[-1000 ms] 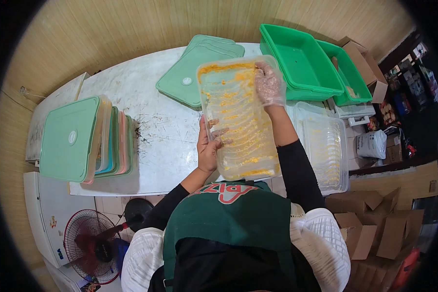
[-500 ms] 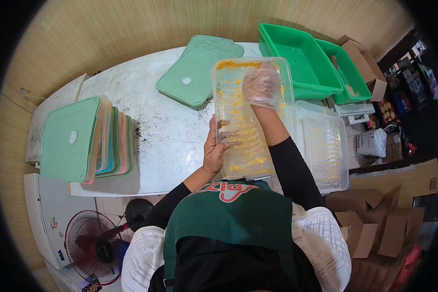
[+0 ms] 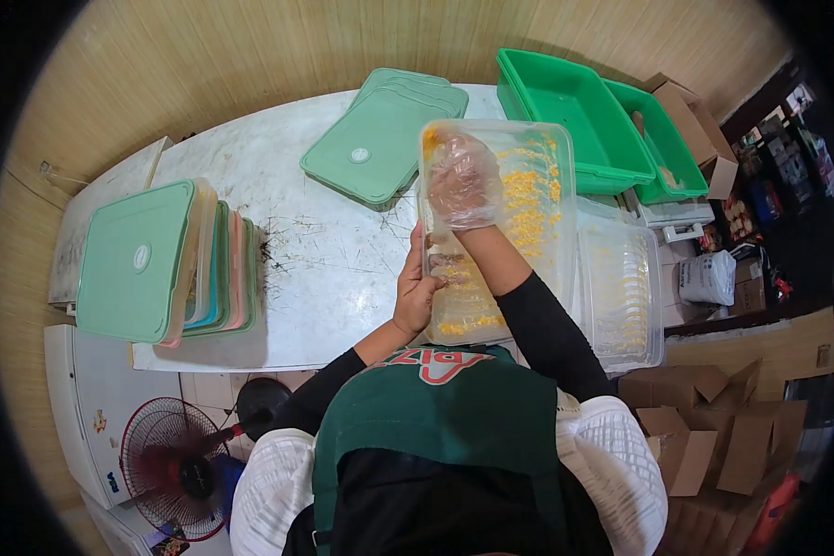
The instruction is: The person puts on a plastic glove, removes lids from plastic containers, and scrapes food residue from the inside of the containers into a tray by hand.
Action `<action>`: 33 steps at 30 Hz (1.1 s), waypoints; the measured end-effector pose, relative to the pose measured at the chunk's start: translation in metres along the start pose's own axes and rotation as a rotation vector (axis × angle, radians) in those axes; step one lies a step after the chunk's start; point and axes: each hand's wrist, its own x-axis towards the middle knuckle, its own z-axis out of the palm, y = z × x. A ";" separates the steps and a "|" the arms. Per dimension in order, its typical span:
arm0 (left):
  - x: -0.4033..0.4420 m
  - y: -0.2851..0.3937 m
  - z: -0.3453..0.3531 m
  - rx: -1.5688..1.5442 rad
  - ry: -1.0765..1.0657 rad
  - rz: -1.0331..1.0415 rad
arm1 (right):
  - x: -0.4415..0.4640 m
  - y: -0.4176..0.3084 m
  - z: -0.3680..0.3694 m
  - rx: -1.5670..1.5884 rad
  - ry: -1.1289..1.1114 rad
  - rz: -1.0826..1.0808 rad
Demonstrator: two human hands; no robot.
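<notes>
A clear plastic tray (image 3: 537,269) with yellow crumbly residue is held up over the front of the table. My left hand (image 3: 423,289) grips its left wall, with the thumb outside and fingers seen through the plastic. In a clear plastic glove, my right hand (image 3: 463,181) is inside the tray at the upper left, fingers bent against the surface near yellow residue; whether they hold anything is hidden by the glove and blur. To the right of the tray sits another clear tray (image 3: 618,287) with yellow streaks.
Pale green lids (image 3: 371,139) lie at the back of the white table (image 3: 315,315). At the left stands a stack of lidded containers (image 3: 134,264). Green bins (image 3: 574,111) are at the back right. A red fan (image 3: 176,468) and cardboard boxes (image 3: 713,435) stand below the table's level.
My right hand has swept leftward across the tray to its upper left corner. The held tray has shifted right, and yellow residue now shows gathered in its middle and right part.
</notes>
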 end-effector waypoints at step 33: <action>0.017 0.022 -0.009 -0.094 -0.022 0.022 | -0.021 0.061 -0.043 -0.151 -0.075 -0.073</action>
